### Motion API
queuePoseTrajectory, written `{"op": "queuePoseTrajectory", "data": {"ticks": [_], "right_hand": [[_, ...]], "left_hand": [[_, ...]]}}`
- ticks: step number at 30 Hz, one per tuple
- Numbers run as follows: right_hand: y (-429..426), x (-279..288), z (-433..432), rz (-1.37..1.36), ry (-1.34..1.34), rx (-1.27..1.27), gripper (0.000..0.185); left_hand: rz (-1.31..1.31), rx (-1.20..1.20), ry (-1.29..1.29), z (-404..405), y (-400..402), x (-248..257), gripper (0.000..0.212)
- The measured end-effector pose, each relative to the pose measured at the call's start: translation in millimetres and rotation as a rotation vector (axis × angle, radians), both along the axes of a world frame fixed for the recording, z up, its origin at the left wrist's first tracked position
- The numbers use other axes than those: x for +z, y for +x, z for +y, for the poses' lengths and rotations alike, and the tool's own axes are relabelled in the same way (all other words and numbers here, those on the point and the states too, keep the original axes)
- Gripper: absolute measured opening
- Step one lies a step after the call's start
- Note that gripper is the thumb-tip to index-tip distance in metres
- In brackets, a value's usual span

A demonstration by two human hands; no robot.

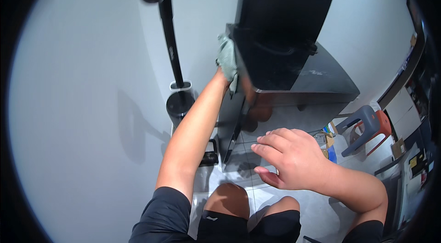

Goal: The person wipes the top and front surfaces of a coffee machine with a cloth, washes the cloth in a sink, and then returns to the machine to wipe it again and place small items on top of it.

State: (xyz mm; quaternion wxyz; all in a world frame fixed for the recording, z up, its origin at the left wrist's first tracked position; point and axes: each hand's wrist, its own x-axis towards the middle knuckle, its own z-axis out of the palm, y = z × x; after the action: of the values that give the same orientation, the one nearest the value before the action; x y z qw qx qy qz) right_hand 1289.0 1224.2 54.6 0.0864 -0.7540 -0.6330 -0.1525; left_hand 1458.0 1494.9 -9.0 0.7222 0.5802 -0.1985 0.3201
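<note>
My left arm reaches forward, and my left hand point(223, 70), mostly hidden by a pale green cloth point(227, 58), presses that cloth against the left side of a glossy black cabinet-like appliance point(320, 77). A dark upright panel point(286, 5) rises from the appliance's top. Pale smudges show on the top surface. My right hand point(293, 160) hovers in front of the appliance, palm down, fingers spread a little and holding nothing. The appliance's shiny front carries a reddish-brown reflection.
Left of the appliance, an upright black stick vacuum cleaner point(170, 43) stands near the pale wall point(86, 70). On the right are a grey-blue stool point(367, 122) and an orange stool point(383, 126). Cardboard and papers point(325, 139) lie low behind my right hand.
</note>
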Motion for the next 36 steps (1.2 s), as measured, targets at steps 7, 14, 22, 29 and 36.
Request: {"op": "queuePoseTrajectory", "data": {"ticks": [7,14,22,29,36], "right_hand": [[17,71,-30,0.399,0.145,-0.032,0.039],[-18,150,-85,0.850,0.192,-0.109,0.047],[-124,246,-169,1.433,0.636,-0.548,0.033],[-229,267,-272,1.722,0.918,-0.992,0.044],[-361,258,-363,1.599,1.567,-1.443,0.046]], "left_hand": [[0.213,-0.637,-0.760,-51,-79,-1,0.049],[0.572,0.024,-0.591,-128,-196,62,0.040],[0.311,0.526,1.545,-174,-236,350,0.024],[0.152,0.034,1.318,-288,-234,431,0.022],[-0.262,-0.539,1.483,-453,-308,425,0.021]]}}
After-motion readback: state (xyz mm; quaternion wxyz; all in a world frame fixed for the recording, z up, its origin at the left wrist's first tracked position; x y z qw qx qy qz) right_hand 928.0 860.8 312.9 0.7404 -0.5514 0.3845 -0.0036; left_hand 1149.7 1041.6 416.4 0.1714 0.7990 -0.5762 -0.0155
